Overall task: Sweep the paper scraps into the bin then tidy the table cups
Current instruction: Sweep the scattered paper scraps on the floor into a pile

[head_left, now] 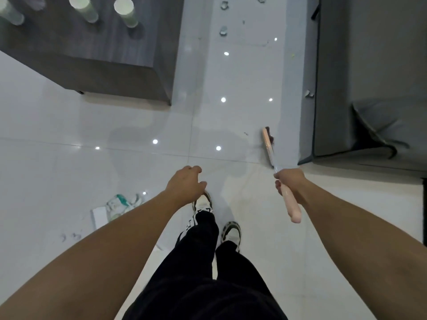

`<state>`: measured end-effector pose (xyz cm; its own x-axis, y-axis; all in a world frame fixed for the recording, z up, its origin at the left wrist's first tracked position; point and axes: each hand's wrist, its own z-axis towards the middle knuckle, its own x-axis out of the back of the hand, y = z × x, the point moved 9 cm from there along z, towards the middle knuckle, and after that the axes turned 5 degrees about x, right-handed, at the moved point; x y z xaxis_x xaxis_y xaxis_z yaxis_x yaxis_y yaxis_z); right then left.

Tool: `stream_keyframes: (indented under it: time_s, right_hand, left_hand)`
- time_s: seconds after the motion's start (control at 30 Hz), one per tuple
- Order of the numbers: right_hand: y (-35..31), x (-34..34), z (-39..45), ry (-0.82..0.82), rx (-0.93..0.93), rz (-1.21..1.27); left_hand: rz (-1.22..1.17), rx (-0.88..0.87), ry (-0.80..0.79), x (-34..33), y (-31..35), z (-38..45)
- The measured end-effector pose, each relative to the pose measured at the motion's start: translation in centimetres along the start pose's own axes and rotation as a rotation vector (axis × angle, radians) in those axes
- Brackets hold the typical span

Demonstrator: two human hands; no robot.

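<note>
Standing on a glossy white tile floor [57, 135], a person in black trousers grips a pink-handled broom [280, 176] w/ the right hand [290, 181], fingers wrapped round the shaft just above the pink grip. Broom head rests on the floor beside the near corner of a grey sofa [369, 77]. Left hand [186, 184] hangs free over the floor, fingers loosely curled, holding nothing. Paper scraps [223, 31] lie scattered on the strip of floor along the sofa's front edge, farther from the person than the broom head; one more scrap [309, 94] sits right against the sofa base. Across that strip from the sofa stands a dark wood table [111, 54] carrying pale green cups [126, 11], upright. Crumpled green-and-white paper [120, 203] lies well away from the sofa, beside the person's left forearm.
</note>
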<state>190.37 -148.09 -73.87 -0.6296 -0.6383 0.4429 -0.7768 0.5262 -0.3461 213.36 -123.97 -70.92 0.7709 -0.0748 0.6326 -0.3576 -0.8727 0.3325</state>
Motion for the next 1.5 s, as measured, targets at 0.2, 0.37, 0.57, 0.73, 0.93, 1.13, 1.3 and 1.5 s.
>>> stream_keyframes:
  time_s: [0.2,0.37,0.57,0.73,0.93,1.13,1.3,1.5]
  right_hand:
    - [0.1,-8.6,-4.7,-0.209,0.031,-0.226]
    - [-0.5,-16.9,-9.8,-0.431,0.106,-0.506]
    - [-0.2,-24.4,-14.9,-0.606,0.113,-0.662]
    - [-1.0,-24.8,-16.3,-0.605,0.197,-0.657]
    - [-6.9,-19.8,-11.8,-0.467,0.365,-0.59]
    - [-12.7,-13.0,-4.8,-0.318,0.438,-0.616]
    - [-12.5,-11.5,-2.5,-0.471,0.361,-0.732]
    - [-9.1,-13.6,-6.4,-0.71,0.119,-0.638]
  left_hand:
    - [-0.082,0.163,-0.017,1.1,-6.2,-0.1]
    - [-0.246,0.239,0.03,2.7,-9.2,-1.3]
    - [-0.388,0.334,0.127,3.3,-12.9,-4.5]
    - [-0.42,0.435,0.156,2.8,-15.2,-6.7]
    - [-0.472,0.49,0.208,2.3,-13.5,-7.0]
    - [-0.526,0.551,0.253,0.1,-8.6,-7.4]
    - [-0.572,0.66,0.238,-3.5,-4.9,-8.2]
    - [-0.625,0.702,0.232,-4.9,-1.3,-9.2]
